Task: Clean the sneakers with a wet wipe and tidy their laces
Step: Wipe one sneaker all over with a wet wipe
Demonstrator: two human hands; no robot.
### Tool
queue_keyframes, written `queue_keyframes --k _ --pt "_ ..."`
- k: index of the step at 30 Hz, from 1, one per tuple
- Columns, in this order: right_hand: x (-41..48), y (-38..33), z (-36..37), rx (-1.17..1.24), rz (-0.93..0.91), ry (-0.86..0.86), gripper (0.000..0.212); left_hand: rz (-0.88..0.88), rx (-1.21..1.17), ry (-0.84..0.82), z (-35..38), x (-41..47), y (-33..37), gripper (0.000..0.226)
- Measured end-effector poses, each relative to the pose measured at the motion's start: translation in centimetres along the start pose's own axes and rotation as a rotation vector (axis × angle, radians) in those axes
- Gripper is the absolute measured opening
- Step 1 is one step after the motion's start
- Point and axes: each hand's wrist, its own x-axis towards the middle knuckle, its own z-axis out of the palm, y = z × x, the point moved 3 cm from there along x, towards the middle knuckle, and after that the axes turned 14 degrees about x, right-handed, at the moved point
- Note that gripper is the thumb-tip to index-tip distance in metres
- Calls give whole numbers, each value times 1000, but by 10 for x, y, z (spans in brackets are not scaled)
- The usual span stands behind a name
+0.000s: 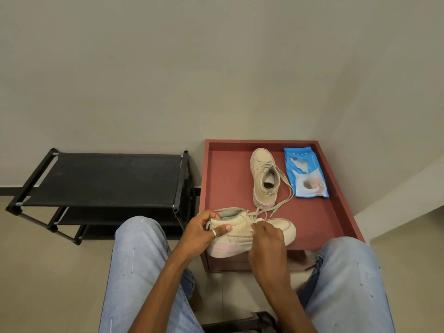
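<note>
Over the near edge of the red surface (pixel 228 179), I see the held sneaker (pixel 240 227) lying on its side, toe to the right. The left hand (pixel 199 234) grips its heel, with the thumb laid across the side panel. The right hand (pixel 266 239) is curled at the lace area and appears to pinch a small white wet wipe (pixel 259 221), though most of it is hidden behind the knuckles. The second sneaker (pixel 263 176) rests farther back on the surface, its loose laces (pixel 286 188) trailing toward the held one, and the blue wipe pack (pixel 305 174) lies just beside it. My worry is those laces: the ends lie close to the working hands, so a wide wiping stroke could snag them and drag the second sneaker. Hard rubbing could also twist the sneaker out of the heel grip and drop it off the edge.
</note>
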Motion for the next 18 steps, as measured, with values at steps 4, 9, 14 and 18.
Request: queue_keyframes --k 4,9,14,18 --pt "10 23 -12 -38 -37 24 37 -9 10 2 1 -1 3 20" --pt "7 16 -15 -40 33 70 40 -15 0 2 0 -2 5 19" --pt "-11 -27 12 68 -86 34 47 -71 -1 12 -1 -5 9 17" --pt "-29 -54 22 104 -300 -99 45 -79 -19 -31 -4 -8 15 28"
